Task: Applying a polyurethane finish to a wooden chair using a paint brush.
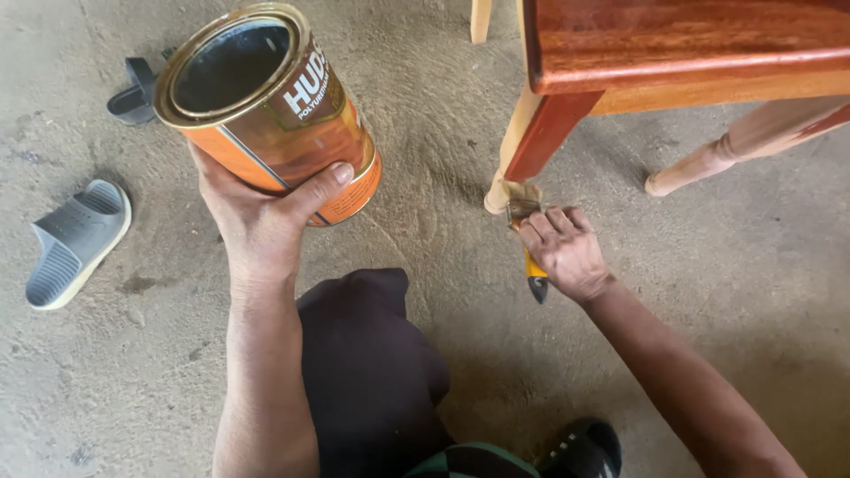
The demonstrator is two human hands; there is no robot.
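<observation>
A: The paintbrush sits in the right hand, fingers pinched round its yellow handle, bristles pressed to the foot of the chair leg just above the concrete floor.

B: And the varnish tin?

A: The left hand wraps its side from below, thumb across the front, and holds it up, tilted, the lid off and the inside dark.

B: How would that stroke be done well?

A: Probably with light strokes along the leg, since the lower part is bare pale wood while the upper part is already red-brown. The tin is best kept level so nothing spills.

B: The arms?

A: The left forearm rises straight, wrist bent back; the right reaches forward and inward, knuckles up. A grey slipper lies well to the left, a dark one beyond it.
</observation>
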